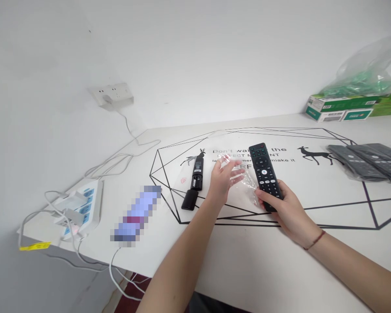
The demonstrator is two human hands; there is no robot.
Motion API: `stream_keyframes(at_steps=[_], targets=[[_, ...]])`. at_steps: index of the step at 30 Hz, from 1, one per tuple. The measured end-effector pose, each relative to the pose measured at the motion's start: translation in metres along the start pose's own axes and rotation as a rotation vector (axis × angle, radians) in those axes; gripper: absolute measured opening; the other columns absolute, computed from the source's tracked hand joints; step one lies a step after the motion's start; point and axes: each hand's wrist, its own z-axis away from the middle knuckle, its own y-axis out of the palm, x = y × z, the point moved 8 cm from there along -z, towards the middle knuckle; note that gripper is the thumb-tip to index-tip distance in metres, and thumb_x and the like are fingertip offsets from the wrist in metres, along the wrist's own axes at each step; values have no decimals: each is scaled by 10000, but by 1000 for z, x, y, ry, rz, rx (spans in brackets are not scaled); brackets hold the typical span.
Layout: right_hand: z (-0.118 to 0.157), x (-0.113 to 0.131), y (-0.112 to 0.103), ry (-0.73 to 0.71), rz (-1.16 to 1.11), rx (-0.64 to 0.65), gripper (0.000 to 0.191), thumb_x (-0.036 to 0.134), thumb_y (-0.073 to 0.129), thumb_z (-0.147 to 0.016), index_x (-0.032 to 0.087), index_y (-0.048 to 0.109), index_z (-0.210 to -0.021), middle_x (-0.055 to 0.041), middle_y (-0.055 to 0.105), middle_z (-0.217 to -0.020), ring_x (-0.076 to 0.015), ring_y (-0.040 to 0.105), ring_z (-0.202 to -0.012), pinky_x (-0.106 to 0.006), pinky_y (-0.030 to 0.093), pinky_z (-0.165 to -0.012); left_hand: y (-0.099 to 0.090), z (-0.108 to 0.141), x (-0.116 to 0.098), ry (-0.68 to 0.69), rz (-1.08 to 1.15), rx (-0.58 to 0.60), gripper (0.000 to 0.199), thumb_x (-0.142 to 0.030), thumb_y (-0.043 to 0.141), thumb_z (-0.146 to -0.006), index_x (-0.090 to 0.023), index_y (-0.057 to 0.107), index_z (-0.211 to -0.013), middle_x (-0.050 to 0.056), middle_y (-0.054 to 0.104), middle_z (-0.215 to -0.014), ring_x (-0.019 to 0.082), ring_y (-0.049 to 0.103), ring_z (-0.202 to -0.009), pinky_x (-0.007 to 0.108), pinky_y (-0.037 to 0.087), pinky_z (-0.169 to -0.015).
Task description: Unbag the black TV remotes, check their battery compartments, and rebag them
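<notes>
My right hand (291,211) grips the lower end of a black remote control (263,167), its buttons facing up. With fingers spread, my left hand (222,182) is at a crumpled clear plastic bag (246,184), which lies between it and the remote. Whether the fingers touch the bag I cannot tell. Left of that hand, a second remote control (198,171) lies face down with its battery compartment exposed. Its black battery cover (189,200) sits just below it, detached.
A blurred-out phone (137,213) lies on the left with a white cable. Beyond it is a power strip (86,208) with plugs and cords. Several bagged remotes (371,161) lie at the right. Green-and-white boxes (342,106) carry a plastic bag (365,74) at the back.
</notes>
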Motion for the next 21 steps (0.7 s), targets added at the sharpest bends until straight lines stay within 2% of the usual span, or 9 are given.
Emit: stream_keyframes(at_steps=[10, 21], targets=[[1, -3, 1, 52, -78, 17, 412, 356, 831, -587, 224, 522, -825, 36, 581, -667, -130, 529, -593, -258, 415, -554, -15, -3, -6, 25, 119, -163, 371, -269, 705, -761, -208, 526, -1081, 91, 642, -1113, 156, 665, -835, 279, 530, -741], [5, -1, 5, 92, -70, 37, 314, 386, 763, -669, 219, 529, -794, -7, 646, -783, -130, 535, -608, -254, 438, -561, -29, -7, -10, 57, 181, -261, 385, -271, 694, -775, -232, 522, -1117, 45, 616, -1060, 112, 643, -795, 244, 520, -732]])
